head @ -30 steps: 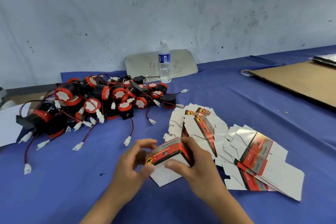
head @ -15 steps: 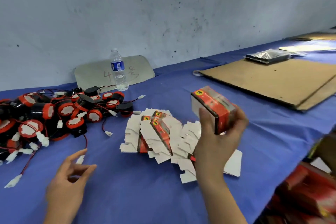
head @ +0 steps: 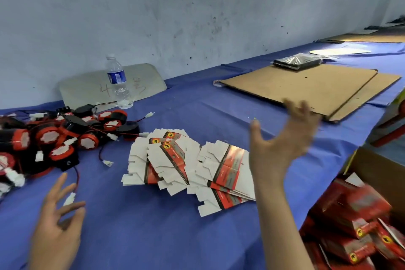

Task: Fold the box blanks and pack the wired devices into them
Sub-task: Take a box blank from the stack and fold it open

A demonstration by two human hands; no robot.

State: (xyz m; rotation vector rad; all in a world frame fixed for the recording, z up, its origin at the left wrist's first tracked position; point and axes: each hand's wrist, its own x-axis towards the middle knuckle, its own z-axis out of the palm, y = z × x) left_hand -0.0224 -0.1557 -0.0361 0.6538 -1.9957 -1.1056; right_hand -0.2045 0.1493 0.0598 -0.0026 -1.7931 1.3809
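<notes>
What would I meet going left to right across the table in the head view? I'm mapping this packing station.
Pile of wired devices → water bottle → fanned box blanks → raised right hand → cardboard sheets → packed red boxes off the table's right edge.

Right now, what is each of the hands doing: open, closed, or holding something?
Left hand: open, fingers spread, holding nothing.
Right hand: open, fingers spread, raised, holding nothing.
</notes>
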